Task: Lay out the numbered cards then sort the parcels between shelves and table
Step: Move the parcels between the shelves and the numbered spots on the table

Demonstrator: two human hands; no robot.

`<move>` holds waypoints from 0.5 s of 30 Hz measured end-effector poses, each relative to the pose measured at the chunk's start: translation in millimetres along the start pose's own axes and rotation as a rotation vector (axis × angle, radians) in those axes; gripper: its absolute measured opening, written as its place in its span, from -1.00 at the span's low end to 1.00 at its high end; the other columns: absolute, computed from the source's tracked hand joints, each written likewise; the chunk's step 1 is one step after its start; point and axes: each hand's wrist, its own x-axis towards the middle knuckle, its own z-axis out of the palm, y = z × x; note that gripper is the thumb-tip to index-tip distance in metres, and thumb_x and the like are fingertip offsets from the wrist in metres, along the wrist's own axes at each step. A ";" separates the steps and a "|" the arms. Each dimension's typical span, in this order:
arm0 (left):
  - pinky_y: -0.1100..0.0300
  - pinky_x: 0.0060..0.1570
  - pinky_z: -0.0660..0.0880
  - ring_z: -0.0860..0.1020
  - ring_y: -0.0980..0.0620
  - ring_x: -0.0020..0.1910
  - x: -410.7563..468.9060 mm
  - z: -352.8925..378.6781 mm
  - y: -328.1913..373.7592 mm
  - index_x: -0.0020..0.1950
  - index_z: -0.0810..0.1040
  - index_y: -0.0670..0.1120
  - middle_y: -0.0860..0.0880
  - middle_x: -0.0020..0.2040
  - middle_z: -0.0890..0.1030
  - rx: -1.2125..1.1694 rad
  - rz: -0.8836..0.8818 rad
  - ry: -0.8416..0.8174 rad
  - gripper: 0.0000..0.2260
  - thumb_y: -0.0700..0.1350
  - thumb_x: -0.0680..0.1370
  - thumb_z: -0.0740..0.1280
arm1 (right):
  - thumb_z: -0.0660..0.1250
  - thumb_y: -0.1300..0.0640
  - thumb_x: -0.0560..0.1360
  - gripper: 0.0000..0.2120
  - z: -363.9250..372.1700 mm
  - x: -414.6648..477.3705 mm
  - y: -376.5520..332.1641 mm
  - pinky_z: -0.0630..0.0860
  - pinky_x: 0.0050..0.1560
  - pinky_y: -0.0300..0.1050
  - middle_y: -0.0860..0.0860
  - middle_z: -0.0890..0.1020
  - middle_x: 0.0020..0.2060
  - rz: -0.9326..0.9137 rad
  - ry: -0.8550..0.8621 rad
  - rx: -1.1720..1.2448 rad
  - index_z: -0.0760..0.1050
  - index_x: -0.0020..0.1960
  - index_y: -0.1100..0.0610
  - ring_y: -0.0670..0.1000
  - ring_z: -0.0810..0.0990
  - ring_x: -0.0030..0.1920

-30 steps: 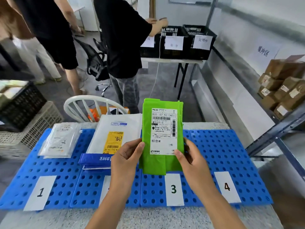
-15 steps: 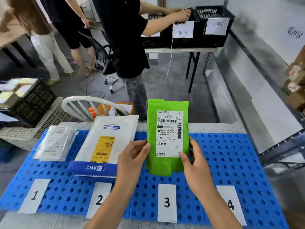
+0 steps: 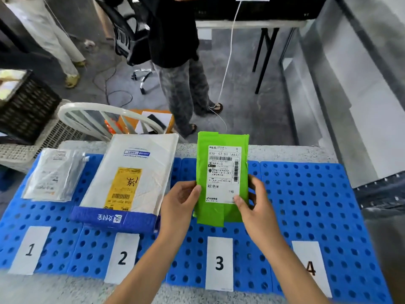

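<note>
Holds the green parcel (image 3: 221, 172) upright, label toward the camera, pinched at its left edge by the left hand (image 3: 179, 202) and at its right edge by the right hand (image 3: 255, 207). Above the blue mat (image 3: 306, 194), behind card 3 (image 3: 219, 263), right of the white parcel (image 3: 133, 172).
</note>
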 end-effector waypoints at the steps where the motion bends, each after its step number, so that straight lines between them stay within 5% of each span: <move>1: 0.37 -0.19 0.55 0.64 0.22 -0.13 6.2 3.8 -6.6 0.03 0.61 -0.05 0.06 -0.10 0.69 0.008 -0.014 0.017 -0.92 -0.12 0.55 0.38 | 0.31 0.13 0.57 -0.49 4.7 6.0 5.6 0.44 0.15 -0.30 -0.22 0.45 0.26 0.022 0.004 -0.003 0.24 0.44 -0.10 -0.28 0.46 0.18; 6: 0.17 -0.04 0.59 0.63 0.15 -0.08 36.7 28.7 -44.4 0.07 0.58 0.02 0.08 -0.08 0.67 0.004 -0.105 0.043 -0.90 -0.12 0.57 0.36 | 0.30 0.05 0.57 -0.44 24.3 40.9 40.6 0.39 0.36 0.01 -0.10 0.39 0.40 0.155 0.019 -0.120 0.19 0.51 -0.05 -0.08 0.36 0.39; 9: 0.10 0.01 0.59 0.62 0.14 -0.06 56.1 38.5 -61.0 0.11 0.58 -0.02 0.08 -0.06 0.66 0.019 -0.158 0.046 -0.87 -0.13 0.57 0.34 | 0.29 0.05 0.58 -0.45 29.3 64.1 53.4 0.36 0.35 -0.05 -0.09 0.39 0.41 0.217 -0.002 -0.171 0.20 0.51 -0.03 -0.07 0.34 0.40; 15: 0.41 -0.14 0.45 0.55 0.25 0.02 77.4 45.1 -83.6 0.23 0.52 -0.01 0.10 0.08 0.60 0.046 -0.229 0.089 -0.79 -0.08 0.59 0.32 | 0.31 0.11 0.57 -0.55 46.9 88.0 68.1 0.41 0.15 -0.14 -0.10 0.48 0.23 0.312 -0.063 -0.177 0.30 0.43 0.03 -0.10 0.43 0.24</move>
